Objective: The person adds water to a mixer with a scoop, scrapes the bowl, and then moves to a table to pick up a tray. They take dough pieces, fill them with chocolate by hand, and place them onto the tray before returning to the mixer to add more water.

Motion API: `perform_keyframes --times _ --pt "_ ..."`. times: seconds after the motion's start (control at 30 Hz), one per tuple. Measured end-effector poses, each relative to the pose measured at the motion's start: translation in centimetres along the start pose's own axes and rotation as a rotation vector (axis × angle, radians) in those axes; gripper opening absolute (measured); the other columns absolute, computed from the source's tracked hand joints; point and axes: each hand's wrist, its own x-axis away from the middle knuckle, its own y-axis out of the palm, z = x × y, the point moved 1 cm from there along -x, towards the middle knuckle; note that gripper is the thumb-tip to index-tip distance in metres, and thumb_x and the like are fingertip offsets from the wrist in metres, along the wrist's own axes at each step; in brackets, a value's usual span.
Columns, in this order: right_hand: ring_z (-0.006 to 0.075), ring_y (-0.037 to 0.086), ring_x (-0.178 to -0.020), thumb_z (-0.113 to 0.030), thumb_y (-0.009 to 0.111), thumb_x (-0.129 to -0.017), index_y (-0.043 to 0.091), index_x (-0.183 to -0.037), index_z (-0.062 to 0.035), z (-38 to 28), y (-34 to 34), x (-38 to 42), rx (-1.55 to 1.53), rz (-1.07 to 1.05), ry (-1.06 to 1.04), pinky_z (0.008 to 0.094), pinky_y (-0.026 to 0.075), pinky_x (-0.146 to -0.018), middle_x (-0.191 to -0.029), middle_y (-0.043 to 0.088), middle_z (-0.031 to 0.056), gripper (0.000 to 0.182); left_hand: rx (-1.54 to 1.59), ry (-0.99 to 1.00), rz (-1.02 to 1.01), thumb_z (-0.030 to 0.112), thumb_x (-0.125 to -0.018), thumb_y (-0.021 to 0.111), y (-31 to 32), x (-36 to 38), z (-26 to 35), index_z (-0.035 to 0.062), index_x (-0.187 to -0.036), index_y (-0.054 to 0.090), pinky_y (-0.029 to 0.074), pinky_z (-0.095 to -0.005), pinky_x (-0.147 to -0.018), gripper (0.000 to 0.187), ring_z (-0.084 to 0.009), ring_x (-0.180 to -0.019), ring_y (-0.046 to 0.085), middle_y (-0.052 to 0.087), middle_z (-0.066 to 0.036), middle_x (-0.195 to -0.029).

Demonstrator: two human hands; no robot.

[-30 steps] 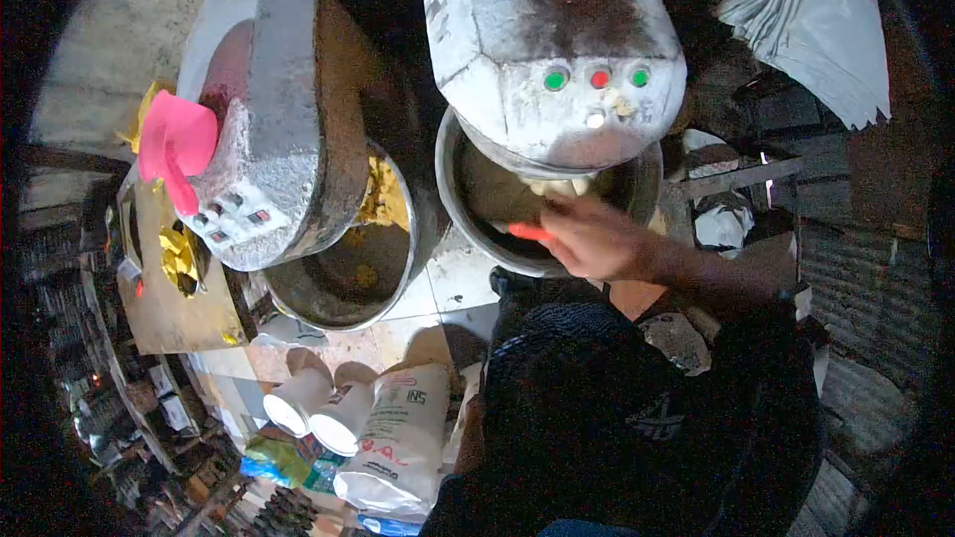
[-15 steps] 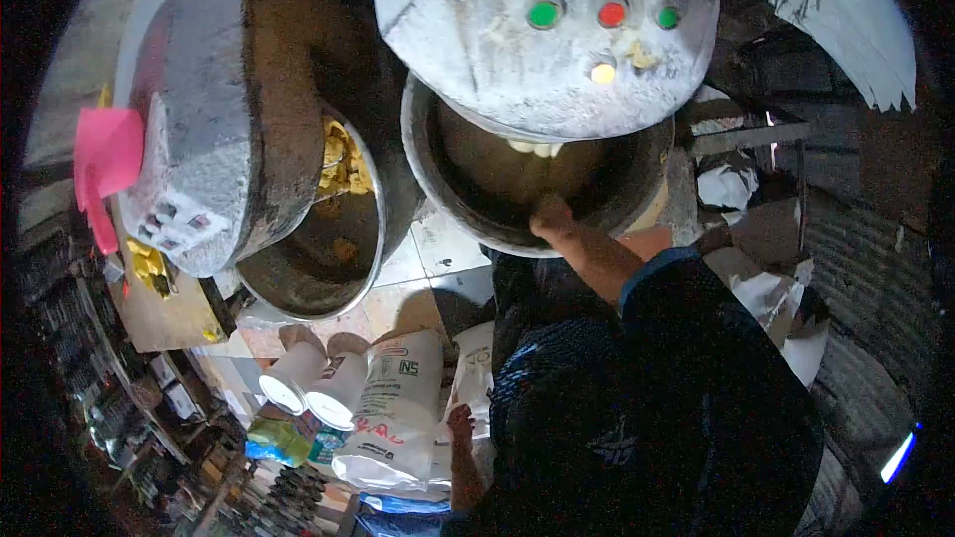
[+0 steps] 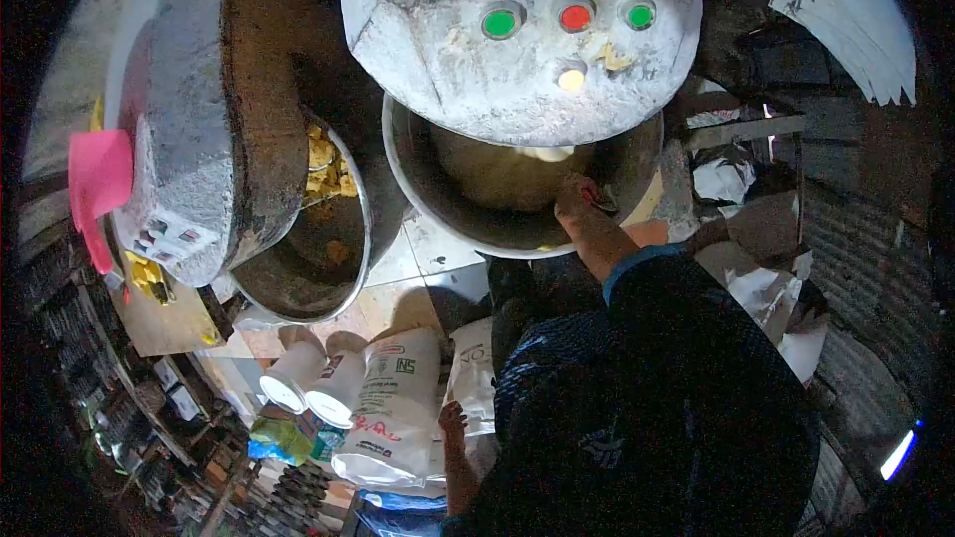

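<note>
My right hand is over the near inside of a large round metal bowl, its fingers closed round a small dark and reddish thing that I cannot make out. Pale brown material lies in the bowl, and a white piece shows just under the machine head. That head has green and red buttons and a lit round lamp. Low down, my left hand hangs beside the printed white sacks, fingers loosely bent and apart, with nothing seen in it.
On the left, a second machine stands over another metal bowl with yellow lumps. A pink scoop hangs on its side. White tubs stand on the floor; crumpled paper sacks lie at right.
My right hand has turned and shifted slightly right and up within the bowl; a reddish thing now shows in it. The view has shifted, and the bowl's contents look lighter.
</note>
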Motion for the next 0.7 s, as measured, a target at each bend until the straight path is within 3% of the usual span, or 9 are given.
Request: perform_keyframes --times 0.37,0.47,0.57,0.63,0.7 --pt "0.0218 0.060 -0.059 -0.029 0.052 -0.084 0.063 -0.076 -0.0112 0.8 0.6 -2.0 -0.080 -0.128 -0.007 0.0433 0.050 -0.058 -0.070 0.062 0.0054 0.023 -0.093 0.015 0.004 0.019 -0.085 0.060 3.0 -0.8 -1.1 0.0084 -0.108 0.059 0.046 -0.0286 -0.050 0.025 -0.0156 -0.064 0.060 0.062 -0.004 -0.082" --pt "0.0216 0.060 -0.059 -0.029 0.052 -0.084 0.063 -0.075 -0.0114 1.0 0.5 -2.1 -0.089 -0.148 -0.004 0.0428 0.050 -0.057 -0.069 0.061 0.0052 0.022 0.006 -0.096 -0.046 0.019 -0.085 0.060 1.6 -3.2 -2.9 0.0087 -0.108 0.059 0.046 -0.0280 -0.051 0.026 -0.0157 -0.063 0.059 0.061 -0.004 -0.083" --pt "0.0214 0.060 -0.059 -0.029 0.052 -0.084 0.063 -0.075 -0.0115 0.9 0.6 -2.5 -0.100 -0.166 -0.005 0.0423 0.050 -0.057 -0.069 0.061 0.0049 0.022 0.056 0.013 -0.102 0.019 -0.083 0.060 1.1 -2.4 -2.2 0.0089 -0.108 0.059 0.046 -0.0278 -0.050 0.027 -0.0155 -0.063 0.059 0.061 -0.003 -0.083" --pt "0.0212 0.060 -0.059 -0.029 0.052 -0.084 0.063 -0.075 -0.0116 0.9 0.5 -2.7 -0.100 -0.171 -0.007 0.0420 0.050 -0.056 -0.069 0.061 0.0048 0.022 0.089 -0.134 -0.149 0.022 -0.083 0.061 0.6 -3.0 -1.6 0.0091 -0.108 0.060 0.046 -0.0279 -0.050 0.028 -0.0149 -0.063 0.059 0.061 -0.003 -0.082" --pt "0.0211 0.060 -0.059 -0.028 0.053 -0.084 0.063 -0.075 -0.0118 0.7 0.5 -2.7 -0.101 -0.179 -0.011 0.0416 0.050 -0.056 -0.068 0.061 0.0046 0.022 0.017 -0.071 -0.077 0.023 -0.083 0.062 1.1 -2.1 -1.7 0.0093 -0.109 0.060 0.046 -0.0279 -0.050 0.029 -0.0150 -0.062 0.059 0.061 -0.003 -0.083"
